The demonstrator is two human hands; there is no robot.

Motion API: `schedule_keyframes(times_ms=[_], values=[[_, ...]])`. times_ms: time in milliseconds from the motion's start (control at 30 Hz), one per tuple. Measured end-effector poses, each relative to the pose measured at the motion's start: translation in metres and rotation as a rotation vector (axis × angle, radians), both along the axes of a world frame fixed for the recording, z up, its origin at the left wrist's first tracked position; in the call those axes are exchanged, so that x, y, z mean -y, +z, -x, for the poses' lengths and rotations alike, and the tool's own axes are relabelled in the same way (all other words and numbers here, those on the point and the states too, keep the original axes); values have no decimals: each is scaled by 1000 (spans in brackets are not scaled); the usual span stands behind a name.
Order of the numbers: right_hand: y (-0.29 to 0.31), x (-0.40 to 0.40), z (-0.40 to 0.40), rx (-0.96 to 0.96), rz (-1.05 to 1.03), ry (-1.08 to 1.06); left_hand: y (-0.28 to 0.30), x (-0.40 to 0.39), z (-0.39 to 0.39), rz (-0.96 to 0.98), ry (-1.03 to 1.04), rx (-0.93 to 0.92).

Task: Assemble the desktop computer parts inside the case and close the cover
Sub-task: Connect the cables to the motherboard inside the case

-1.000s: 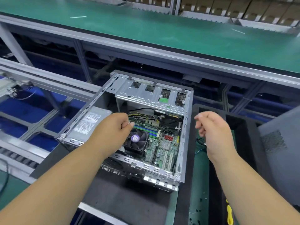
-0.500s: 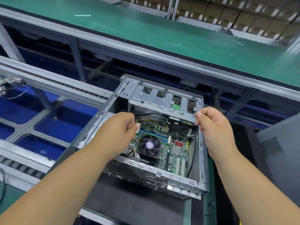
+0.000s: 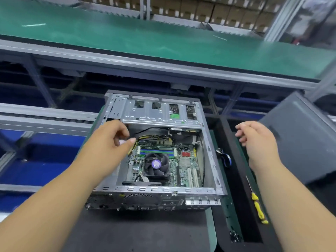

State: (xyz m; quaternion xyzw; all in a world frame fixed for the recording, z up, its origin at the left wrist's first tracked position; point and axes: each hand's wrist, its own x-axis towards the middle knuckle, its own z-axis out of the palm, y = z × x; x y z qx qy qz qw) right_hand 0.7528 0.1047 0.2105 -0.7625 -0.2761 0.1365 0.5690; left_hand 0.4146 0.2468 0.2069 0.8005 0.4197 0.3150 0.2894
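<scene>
1. Left of centre, the left hand (image 3: 111,139) hovers over the left side of the open computer case (image 3: 211,153), thumb and forefinger drawn near each other with a small pale blur at the thumb tip; whether it pinches anything I cannot tell.
2. At the right of the frame, the right hand (image 3: 254,137) hangs in the air, fingers loosely bent and holding nothing, clear of the case and in front of the grey side cover (image 3: 298,140).
3. Just beside the left thumb, a bundle of yellow and black cables (image 3: 154,138) runs along the top edge of the motherboard (image 3: 187,166).
4. Below the cables, the black CPU fan (image 3: 156,164) with its purple centre label sits on the board.
5. Across the upper end of the case lies the silver drive cage (image 3: 160,113), with a green sticker on it.
6. The case rests, open side up, on a dark mat (image 3: 127,231) on the worktop.
7. At the lower right, a yellow-handled screwdriver (image 3: 257,206) lies in a black tray (image 3: 236,179).
8. Along the top of the frame runs a green conveyor belt (image 3: 145,35).
</scene>
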Motion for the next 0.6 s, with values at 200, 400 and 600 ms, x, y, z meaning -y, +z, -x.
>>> schedule_keyframes(times_ms=[200,400,600], values=[[-18,31,-48,-4,31,-46,-4,16,-56,80,-68,47],[-50,36,-103,-30,157,44,-5,55,-127,90,-108,-45],[-90,17,-150,317,565,417,-14,89,-188,105,-55,-98]])
